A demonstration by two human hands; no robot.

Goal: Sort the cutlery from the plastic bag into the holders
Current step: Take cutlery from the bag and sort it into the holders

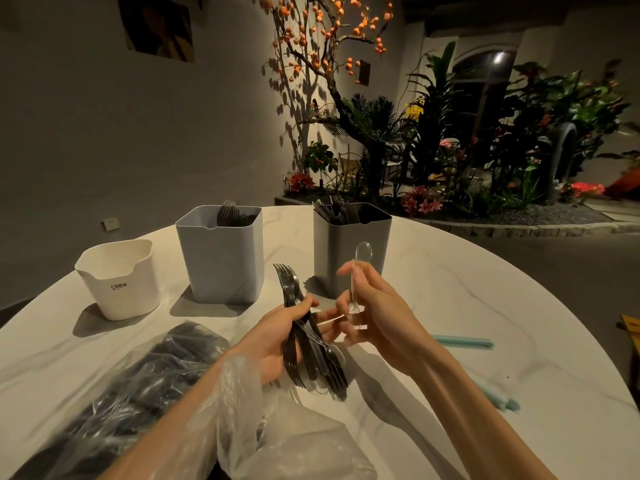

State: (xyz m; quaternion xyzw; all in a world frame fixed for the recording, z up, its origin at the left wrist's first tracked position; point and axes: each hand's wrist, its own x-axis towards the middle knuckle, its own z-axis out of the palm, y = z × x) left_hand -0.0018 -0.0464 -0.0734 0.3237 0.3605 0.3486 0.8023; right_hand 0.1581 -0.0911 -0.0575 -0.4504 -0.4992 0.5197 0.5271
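My left hand point(277, 336) grips a bundle of black plastic forks and other cutlery point(304, 337) above the table, tines pointing up and away. My right hand point(375, 306) pinches a clear plastic spoon point(358, 271) upright, its bowl at the top, just in front of the dark grey holder point(349, 251), which holds dark cutlery. The light grey holder point(221, 258) in the middle has forks in it. A white holder point(119, 278) stands at the left; its inside shows no cutlery. The plastic bag point(138, 393) with more black cutlery lies under my left forearm.
The round white marble table point(485, 306) bears everything. Two pale blue sticks point(464, 341) lie at the right, near its edge. A planter with flowers and a tree point(381, 150) stands beyond the table.
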